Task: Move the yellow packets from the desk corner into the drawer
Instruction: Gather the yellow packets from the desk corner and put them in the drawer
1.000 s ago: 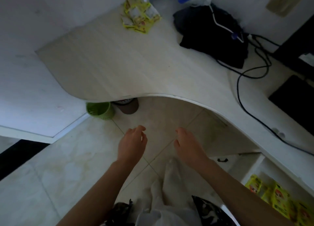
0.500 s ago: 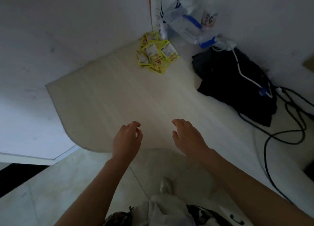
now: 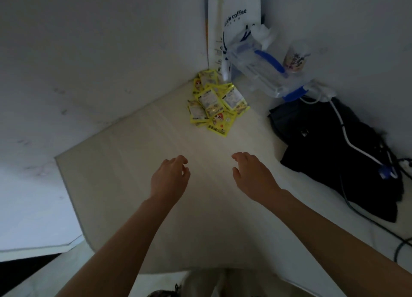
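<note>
Both hands reached out over the counter [image 3: 138,163], side by side and apart from each other, with bare forearms running back toward the bottom of the view. The left hand [image 3: 170,178] was empty, its fingers loosely curled and relaxed, gripping nothing. The right hand [image 3: 252,176] was likewise empty, its fingers hanging in a loose curl with the thumb held apart, and it touched nothing that could be seen. Whether either palm rested on the counter or hovered above it could not be told. Beyond the hands, well apart from both, the yellow packets [image 3: 215,102] lay in a loose overlapping heap in the far corner of the counter, where the two walls met. Just behind the packets stood a white paper bag [image 3: 240,13] printed with the word "coffee", upright against the corner. To the right of the packets lay a clear plastic container [image 3: 258,73] with blue clips, tilted, and a printed plastic cup [image 3: 296,58] stood behind it by the wall. Farther right of the packets, a black bag [image 3: 330,154] slumped on the counter with a white cable [image 3: 343,131] trailing across it. The drawer was out of view.
</note>
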`<state>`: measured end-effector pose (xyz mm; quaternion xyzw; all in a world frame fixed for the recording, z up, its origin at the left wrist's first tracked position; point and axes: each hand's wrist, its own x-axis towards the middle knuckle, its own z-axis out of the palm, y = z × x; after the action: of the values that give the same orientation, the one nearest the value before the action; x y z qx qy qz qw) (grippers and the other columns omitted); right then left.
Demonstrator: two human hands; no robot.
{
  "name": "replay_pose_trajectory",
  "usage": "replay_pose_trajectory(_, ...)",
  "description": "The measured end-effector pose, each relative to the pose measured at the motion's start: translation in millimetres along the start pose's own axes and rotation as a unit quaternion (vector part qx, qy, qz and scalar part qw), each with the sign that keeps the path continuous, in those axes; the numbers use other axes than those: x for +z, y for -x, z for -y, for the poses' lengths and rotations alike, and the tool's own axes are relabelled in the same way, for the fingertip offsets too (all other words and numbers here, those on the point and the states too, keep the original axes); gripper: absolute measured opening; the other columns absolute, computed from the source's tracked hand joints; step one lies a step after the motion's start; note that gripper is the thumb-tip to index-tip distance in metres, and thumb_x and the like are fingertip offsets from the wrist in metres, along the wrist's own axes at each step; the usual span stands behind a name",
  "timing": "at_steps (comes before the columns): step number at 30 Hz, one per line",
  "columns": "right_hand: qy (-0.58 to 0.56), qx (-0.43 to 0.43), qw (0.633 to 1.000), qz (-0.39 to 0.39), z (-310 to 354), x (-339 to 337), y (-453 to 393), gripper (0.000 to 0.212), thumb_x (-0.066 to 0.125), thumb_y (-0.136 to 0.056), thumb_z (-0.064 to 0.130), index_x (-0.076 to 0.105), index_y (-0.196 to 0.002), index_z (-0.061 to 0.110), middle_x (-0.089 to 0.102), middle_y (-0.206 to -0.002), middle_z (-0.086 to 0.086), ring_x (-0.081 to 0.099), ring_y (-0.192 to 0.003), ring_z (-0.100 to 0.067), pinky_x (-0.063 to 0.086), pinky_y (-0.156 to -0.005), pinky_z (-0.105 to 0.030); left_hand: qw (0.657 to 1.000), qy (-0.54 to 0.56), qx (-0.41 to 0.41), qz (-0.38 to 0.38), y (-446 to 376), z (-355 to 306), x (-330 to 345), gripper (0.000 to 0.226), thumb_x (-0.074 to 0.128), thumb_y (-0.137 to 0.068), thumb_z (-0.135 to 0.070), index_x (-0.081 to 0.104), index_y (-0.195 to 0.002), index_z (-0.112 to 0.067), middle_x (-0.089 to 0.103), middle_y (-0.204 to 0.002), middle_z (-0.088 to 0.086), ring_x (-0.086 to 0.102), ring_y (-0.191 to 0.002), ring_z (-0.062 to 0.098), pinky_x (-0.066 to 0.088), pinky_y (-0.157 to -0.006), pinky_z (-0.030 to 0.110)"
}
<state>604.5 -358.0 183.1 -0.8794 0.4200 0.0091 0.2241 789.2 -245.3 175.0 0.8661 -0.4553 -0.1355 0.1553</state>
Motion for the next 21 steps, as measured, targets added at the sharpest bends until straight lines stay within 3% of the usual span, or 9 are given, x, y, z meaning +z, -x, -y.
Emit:
replay_pose_trajectory(12,0.021,0.039,0.999,-0.001,-4,-11,-117,0.033,0.044,-0.096,0.023,0.048,-0.126,0.012,0.055,-0.118,-0.009,0.053,-0.105,-0.029,0.048,-0.086,-0.044,0.999,0.003,-0.011,0.041,-140,13,0,0.026,0.049,-0.093,-0.027,0.059,-0.116,-0.02,0.066,-0.11,0.0,0.053,-0.112,0.021,0.048,-0.085,0.037)
replay_pose_trajectory(16,0.011,0.039,0.999,0.017,-11,-17,-164,0.034,0.045,-0.096,0.024,0.049,-0.128,0.011,0.055,-0.121,-0.011,0.053,-0.109,-0.031,0.049,-0.087,-0.044,0.997,0.021,-0.042,0.054,-182,11,14,0.027,0.05,-0.092,-0.027,0.058,-0.116,-0.018,0.065,-0.112,0.002,0.055,-0.111,0.023,0.048,-0.085,0.037)
replay_pose_trajectory(21,-0.076,0.065,0.995,0.027,-18,-17,-223,0.031,0.05,-0.096,0.023,0.053,-0.121,0.004,0.055,-0.12,-0.016,0.054,-0.11,-0.032,0.047,-0.091,-0.041,0.98,0.13,-0.14,0.048,-228,2,32,0.033,0.056,-0.089,-0.027,0.055,-0.12,-0.014,0.063,-0.116,0.006,0.058,-0.108,0.025,0.047,-0.084,0.035)
